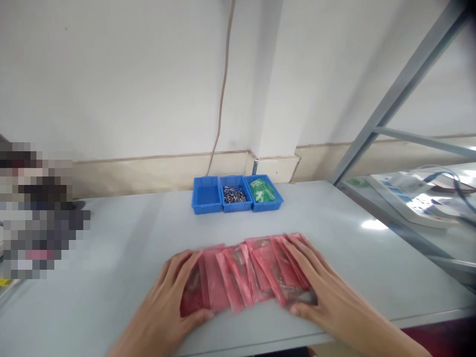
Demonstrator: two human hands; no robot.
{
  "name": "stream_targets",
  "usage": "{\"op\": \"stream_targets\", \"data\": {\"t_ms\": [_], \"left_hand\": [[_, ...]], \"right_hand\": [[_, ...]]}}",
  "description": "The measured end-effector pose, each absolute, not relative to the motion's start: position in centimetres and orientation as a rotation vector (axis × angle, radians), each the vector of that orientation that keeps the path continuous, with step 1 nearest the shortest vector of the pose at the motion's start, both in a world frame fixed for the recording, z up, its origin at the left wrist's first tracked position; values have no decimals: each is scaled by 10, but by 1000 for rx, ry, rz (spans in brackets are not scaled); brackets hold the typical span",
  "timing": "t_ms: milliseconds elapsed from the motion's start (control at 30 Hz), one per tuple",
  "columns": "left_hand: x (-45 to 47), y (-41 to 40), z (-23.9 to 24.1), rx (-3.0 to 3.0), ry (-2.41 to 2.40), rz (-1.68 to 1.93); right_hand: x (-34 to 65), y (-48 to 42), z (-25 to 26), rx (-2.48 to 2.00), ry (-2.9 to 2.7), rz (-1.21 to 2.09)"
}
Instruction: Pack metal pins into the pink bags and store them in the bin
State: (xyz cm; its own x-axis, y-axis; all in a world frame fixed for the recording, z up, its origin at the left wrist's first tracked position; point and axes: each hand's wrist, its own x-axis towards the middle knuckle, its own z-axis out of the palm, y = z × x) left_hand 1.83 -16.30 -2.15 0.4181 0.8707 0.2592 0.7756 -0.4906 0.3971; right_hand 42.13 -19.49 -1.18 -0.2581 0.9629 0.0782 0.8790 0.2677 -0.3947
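A row of overlapping pink see-through plastic bags (238,272) lies near the table's front edge, with small parts that I cannot make out inside some of them. My left hand (173,290) curves around the left end of the row, thumb at the near side and fingers at the far side. At the right end, my right hand (316,285) grips the bags the same way, its fingers lying over the top ones.
Behind the bags stand three blue bins: an empty one (207,194), one with small metal parts (235,194), and one with green bags (263,192). A grey metal frame (372,126) rises at the right. A blurred-out person (40,218) is at the left.
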Motion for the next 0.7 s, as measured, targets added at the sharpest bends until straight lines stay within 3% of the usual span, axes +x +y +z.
{"op": "stream_targets", "data": {"t_ms": [433, 700], "left_hand": [[31, -145, -8, 2539, 1208, 544], [16, -105, 6, 2495, 1113, 470]], "right_hand": [[322, -186, -9, -1641, -2164, 547], [266, -151, 11, -1571, -2195, 841]]}}
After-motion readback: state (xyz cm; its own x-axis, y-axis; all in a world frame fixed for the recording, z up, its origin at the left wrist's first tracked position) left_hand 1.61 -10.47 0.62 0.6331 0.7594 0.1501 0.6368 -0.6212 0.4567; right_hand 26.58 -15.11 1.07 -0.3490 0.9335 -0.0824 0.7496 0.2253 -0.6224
